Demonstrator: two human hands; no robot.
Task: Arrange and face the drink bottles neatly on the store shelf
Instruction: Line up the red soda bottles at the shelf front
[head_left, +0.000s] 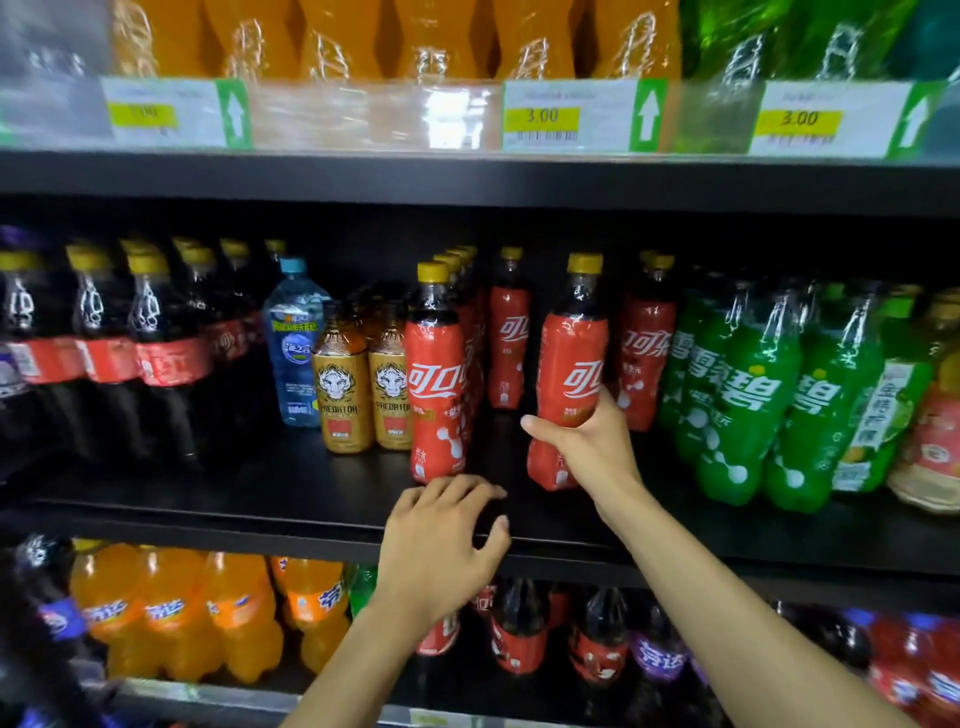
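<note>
Middle shelf, front rank, left to right: three large dark plastic cola bottles with red label bands (166, 358); one pale blue clear water bottle (293, 343); two short gold-labelled tiger-print bottles (343, 384); four slim red-sleeved cola bottles with yellow caps (436, 384); at least four green plastic soda bottles (743, 395). Lower shelf: four orange plastic soda bottles (239, 613). Upper shelf edge: three white price tags with yellow price bands (566, 117). Rear ranks are too hidden to count.
</note>
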